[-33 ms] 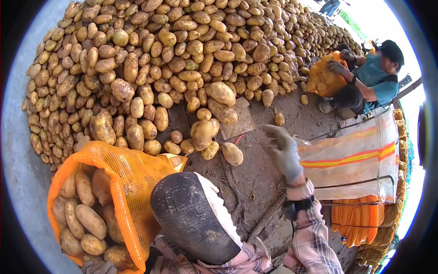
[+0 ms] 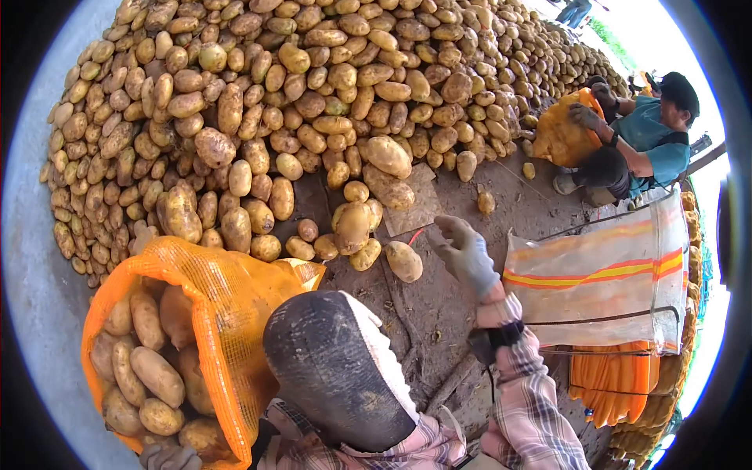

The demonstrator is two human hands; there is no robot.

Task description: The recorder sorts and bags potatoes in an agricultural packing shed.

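Observation:
My right hand (image 2: 464,252) is in a pale work glove. It hovers over the dirt floor with fingers stretched and apart, holding nothing. A loose potato (image 2: 403,262) lies just left of its fingers. At the lower left, an orange mesh bag (image 2: 254,294) lies tilted with its mouth toward me and several potatoes (image 2: 157,376) inside. My left hand (image 2: 170,457), in a grey glove, has its fingers curled over the lower rim of the bag's mouth; the picture's edge cuts off the rest. Beyond the bag rises a large heap of potatoes (image 2: 313,117).
A dark, rounded, knee-like pad (image 2: 337,368) with a white edge sits between bag and right arm. To the right are a whitish striped sack (image 2: 595,274) and folded orange mesh (image 2: 612,382). A co-worker (image 2: 654,141) sits at far right with another orange bag (image 2: 565,131).
My right hand has moved left toward the loose potato, fingers still apart. The view has shifted slightly, so the heap appears a little to the right. My left hand stays at the bag rim.

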